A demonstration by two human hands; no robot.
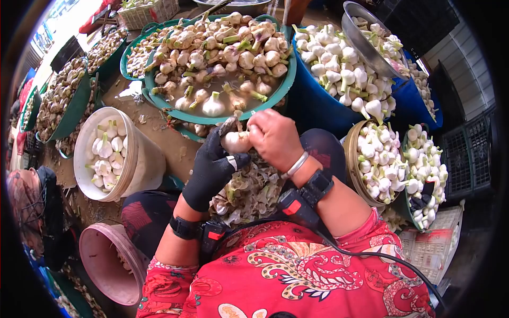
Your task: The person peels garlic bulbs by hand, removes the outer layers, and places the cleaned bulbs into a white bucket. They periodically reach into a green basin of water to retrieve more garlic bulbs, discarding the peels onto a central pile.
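Note:
My left hand (211,170), in a black glove with a light band on one finger, grips a garlic bulb (236,142) over my lap. Against the bulb's right side, my right hand (273,135) is bare and its fingers are pinched together at the garlic; what exactly they grip is hidden. Papery garlic peels (246,193) lie heaped just below both hands. Directly ahead, a green tub (290,79) holds murky water and many unpeeled garlic bulbs (228,47), some with stem stubs.
At left stands a white bucket (143,159) with clean white bulbs; below it a pink bucket (108,265) lies tilted. A blue barrel (313,106) of peeled garlic, a metal basin (360,40) and a basket (352,153) of bulbs crowd the right. More garlic tubs (74,114) line the left.

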